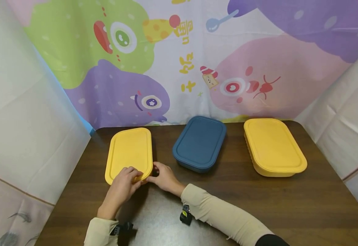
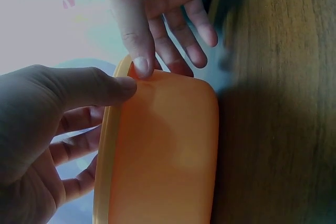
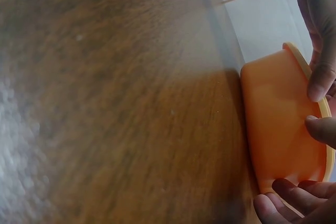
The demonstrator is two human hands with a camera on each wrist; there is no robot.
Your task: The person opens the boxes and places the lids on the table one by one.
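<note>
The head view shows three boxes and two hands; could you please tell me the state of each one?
Left yellow box: covered, upright, held at its near right corner
Blue box: covered, upright, untouched
Right yellow box: covered, upright, untouched
Left hand: pinching the left yellow box's rim
Right hand: gripping that same box's corner

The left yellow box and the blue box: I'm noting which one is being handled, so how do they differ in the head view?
The left hand and right hand grip the left yellow box; neither touches the blue box.
The left yellow box points almost straight away from the person; the blue box slants more to the right.
Both are covered, rounded rectangles.
</note>
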